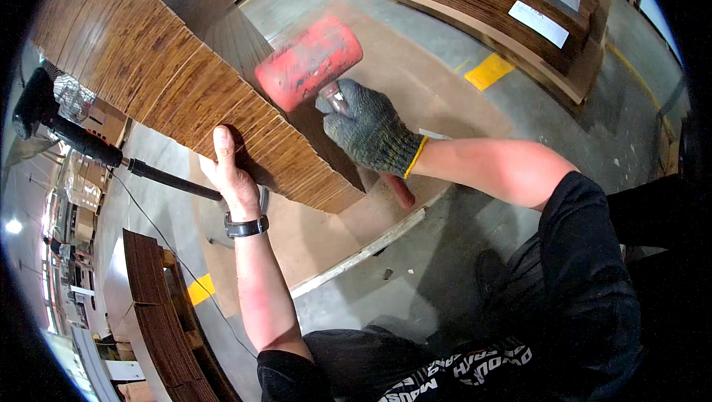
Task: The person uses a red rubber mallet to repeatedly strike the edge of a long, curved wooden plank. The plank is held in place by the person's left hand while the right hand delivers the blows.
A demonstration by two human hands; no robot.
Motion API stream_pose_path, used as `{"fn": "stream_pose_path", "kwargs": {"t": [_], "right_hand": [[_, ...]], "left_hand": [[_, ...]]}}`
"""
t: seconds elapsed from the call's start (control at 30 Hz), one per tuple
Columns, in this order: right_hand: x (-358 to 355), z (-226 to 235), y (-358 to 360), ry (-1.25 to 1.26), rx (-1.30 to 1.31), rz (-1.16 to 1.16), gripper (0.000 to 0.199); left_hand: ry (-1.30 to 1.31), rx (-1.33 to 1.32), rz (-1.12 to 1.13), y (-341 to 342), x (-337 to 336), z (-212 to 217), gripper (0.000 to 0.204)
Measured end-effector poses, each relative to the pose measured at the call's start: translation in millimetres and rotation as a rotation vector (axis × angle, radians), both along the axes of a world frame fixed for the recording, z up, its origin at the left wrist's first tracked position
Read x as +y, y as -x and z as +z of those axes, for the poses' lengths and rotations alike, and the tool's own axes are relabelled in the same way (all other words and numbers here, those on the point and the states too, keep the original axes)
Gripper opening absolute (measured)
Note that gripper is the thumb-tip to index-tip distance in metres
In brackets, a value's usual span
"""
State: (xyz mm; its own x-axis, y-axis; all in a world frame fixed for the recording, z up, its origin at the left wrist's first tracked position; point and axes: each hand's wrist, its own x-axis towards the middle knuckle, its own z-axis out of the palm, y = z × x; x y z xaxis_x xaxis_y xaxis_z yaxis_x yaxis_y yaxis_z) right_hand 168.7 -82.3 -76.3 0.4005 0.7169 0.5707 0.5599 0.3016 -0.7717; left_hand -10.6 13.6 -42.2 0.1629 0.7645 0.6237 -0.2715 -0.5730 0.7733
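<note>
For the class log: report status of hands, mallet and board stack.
Left hand bare, flat against board stack. Gloved right hand grips red mallet, raised beside stack. Nothing between them.

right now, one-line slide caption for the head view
Gloved right hand swings a red mallet at a stack of wooden boards steadied by the bare left hand.

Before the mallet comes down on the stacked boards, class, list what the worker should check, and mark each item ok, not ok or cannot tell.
1. Right hand, gloved, wrapped around the handle of the red mallet: ok.
2. Left hand protected: not ok, it is bare.
3. Left hand clear of the strike: not ok, it rests on the board stack near the mallet head.
4. Stack seated on its base sheet: cannot tell.
5. Black hose away from the hands: not ok.
</note>
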Motion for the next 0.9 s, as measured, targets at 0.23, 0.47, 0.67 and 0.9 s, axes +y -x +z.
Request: {"fn": "stream_pose_path", "kwargs": {"t": [0.23, 0.47, 0.67, 0.9], "right_hand": [[5, -8, -6, -0.371, -0.363, -0.017, 0.016], [17, -13, 6, -0.149, 0.019, -0.038, 0.025], [16, -14, 2, -0.063, -0.014, -0.017, 0.031], [76, -47, 5, -0.132, -0.044, 0.052, 0.035]], "left_hand": [[0.138, -0.023, 0.030, 3, 11, -9, 0.049], [0.135, -0.045, -0.036, 6, 18, -9, 0.058], [0.205, -0.034, -0.042, 8, 22, -12, 0.071], [0.235, -0.085, 0.085, -5, 8, -3, 0.067]]}}
